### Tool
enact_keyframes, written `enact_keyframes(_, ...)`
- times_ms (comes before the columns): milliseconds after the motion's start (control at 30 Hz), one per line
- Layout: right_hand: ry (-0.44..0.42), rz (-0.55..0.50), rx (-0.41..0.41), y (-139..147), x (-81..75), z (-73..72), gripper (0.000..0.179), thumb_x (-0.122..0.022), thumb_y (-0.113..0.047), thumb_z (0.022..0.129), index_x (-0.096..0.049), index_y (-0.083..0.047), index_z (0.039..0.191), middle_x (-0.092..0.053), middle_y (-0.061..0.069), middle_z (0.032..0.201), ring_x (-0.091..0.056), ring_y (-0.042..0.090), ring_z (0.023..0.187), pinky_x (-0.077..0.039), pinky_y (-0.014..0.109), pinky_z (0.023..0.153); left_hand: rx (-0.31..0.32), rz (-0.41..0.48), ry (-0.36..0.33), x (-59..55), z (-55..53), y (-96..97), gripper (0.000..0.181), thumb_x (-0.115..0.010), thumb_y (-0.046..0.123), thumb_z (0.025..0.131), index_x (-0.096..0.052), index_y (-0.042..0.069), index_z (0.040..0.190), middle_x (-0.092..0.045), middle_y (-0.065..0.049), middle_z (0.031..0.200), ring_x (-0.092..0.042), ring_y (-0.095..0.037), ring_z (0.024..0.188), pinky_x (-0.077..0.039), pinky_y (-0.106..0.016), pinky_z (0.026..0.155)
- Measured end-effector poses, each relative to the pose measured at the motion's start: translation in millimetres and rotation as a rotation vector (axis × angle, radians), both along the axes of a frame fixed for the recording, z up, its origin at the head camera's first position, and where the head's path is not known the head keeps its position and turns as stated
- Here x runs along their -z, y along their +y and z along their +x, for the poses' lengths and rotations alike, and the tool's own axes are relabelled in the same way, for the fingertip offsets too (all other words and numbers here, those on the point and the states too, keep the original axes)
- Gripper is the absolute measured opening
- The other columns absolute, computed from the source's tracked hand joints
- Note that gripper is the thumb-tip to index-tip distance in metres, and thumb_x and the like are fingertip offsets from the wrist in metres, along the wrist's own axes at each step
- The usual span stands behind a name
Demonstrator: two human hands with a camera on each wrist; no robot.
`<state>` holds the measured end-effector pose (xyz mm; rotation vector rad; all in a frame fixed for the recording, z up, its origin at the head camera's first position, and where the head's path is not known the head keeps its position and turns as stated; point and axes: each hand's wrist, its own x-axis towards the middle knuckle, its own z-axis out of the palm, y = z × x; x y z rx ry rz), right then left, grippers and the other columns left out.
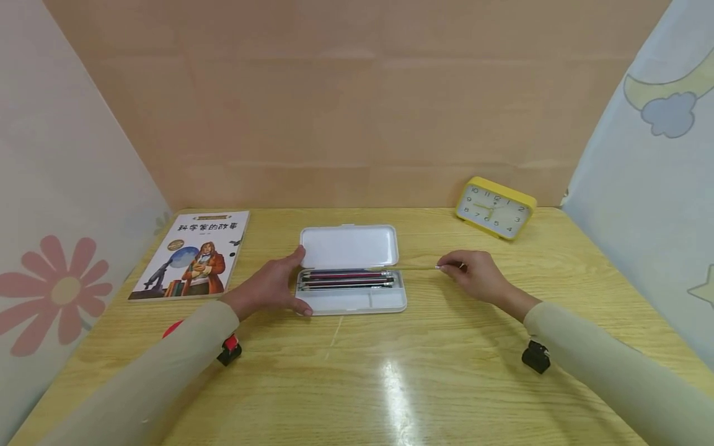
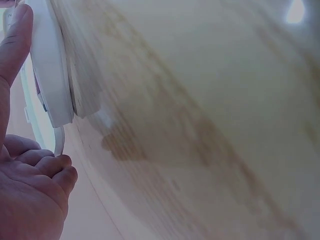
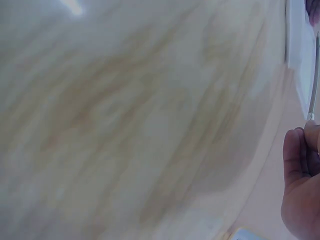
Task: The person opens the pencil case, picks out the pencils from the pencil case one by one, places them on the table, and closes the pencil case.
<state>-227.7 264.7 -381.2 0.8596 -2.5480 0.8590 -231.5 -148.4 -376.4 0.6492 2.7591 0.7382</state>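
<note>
Open white pencil case (image 1: pixel 340 303) on a wood-grained tabletop (image 1: pixel 312 384), with 2 hands at work; the lid (image 1: pixel 350 246) lies opened on the far side of the case; several dark and maroon pencils (image 1: pixel 346 281) lie lengthwise in the rear compartment of the case, with 2 shallow compartments in front of them. The left hand (image 1: pixel 271 282) grasps the left end of the case, thumb at the near corner and fingers by the lid; the right hand (image 1: pixel 478 275), right of the case, pinches the pale end of a slender yellow pencil (image 1: pixel 415 268) between thumb and fingertips; this pencil extends leftward, its other end reaching the case near the hinge. A book (image 1: pixel 189 257) with an illustrated cover lies left of the case; a yellow clock (image 1: pixel 495 209) stands tilted, beyond the case and to its right; a red item (image 1: pixel 171 328), partly hidden by the left sleeve (image 1: pixel 167 365), shows nearer than the case and to its left; a tan wall (image 1: pixel 357 124) rises behind the case.
</note>
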Motion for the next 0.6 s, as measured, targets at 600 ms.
enact_keyframes(600, 0.024, 0.029, 0.128, 51.8, 1.3, 7.7, 0.01, -0.067, 0.004, 0.085, -0.072, -0.004, 0.086, -0.068, 0.004, 0.08, -0.056, 0.008, 0.065, -0.044, 0.015, 0.057, 0.022, 0.019, 0.008, 0.4, 0.7, -1.8, 0.131, -0.084, 0.053, 0.055, -0.011, 0.002, 0.151, -0.019, -0.015, 0.153, -0.021, -0.031, 0.138, -0.023, -0.045, 0.109)
